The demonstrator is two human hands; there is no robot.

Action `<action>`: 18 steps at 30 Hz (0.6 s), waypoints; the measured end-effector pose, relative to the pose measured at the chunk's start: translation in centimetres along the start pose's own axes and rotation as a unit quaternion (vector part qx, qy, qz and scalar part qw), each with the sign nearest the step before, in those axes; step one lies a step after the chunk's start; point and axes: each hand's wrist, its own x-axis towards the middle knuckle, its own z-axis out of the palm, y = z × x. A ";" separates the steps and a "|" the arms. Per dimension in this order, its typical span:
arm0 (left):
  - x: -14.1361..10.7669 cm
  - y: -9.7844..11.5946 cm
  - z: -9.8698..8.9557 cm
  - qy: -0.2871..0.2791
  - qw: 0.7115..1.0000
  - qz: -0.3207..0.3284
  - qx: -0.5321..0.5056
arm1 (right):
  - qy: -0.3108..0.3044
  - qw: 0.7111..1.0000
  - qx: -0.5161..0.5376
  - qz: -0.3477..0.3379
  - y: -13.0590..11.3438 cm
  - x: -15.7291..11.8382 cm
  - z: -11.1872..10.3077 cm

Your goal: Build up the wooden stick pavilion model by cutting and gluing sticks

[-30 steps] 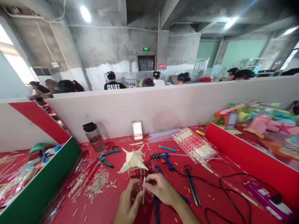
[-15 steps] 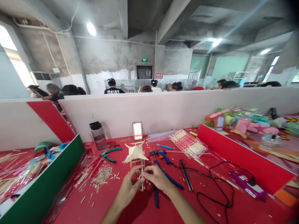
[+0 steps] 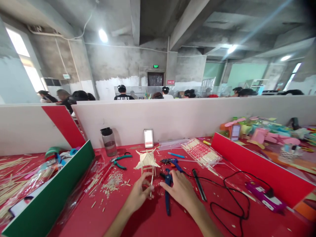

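My left hand (image 3: 141,193) pinches a thin wooden stick (image 3: 151,183), held nearly upright just in front of a small pavilion model (image 3: 147,159). The model is built of pale sticks, with a ribbed roof on thin legs. To the right, my right hand (image 3: 181,187) reaches over blue-handled pliers (image 3: 168,194), thumb and fingers apart on either side of one handle. The other handle is hidden beneath that hand. Whether the fingers touch the pliers, I cannot tell. Beyond them lies a blue glue gun (image 3: 174,162).
Teal-handled pliers (image 3: 121,161) and stick offcuts (image 3: 112,184) lie left, near a water bottle (image 3: 108,141). Right are a black box cutter (image 3: 199,185), bundled sticks (image 3: 201,153), a looping black cable and a purple power strip (image 3: 265,196). Low partitions flank the red table.
My right hand has let go of the stick and moved right to the blue-handled pliers, its fingers spreading. My left hand keeps the stick. The whole view has shifted slightly.
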 end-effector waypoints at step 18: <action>0.0 0.6 -1.0 0.008 0.999 0.034 -0.004 | -0.211 0.959 0.166 -0.091 5.2 -0.8 -4.1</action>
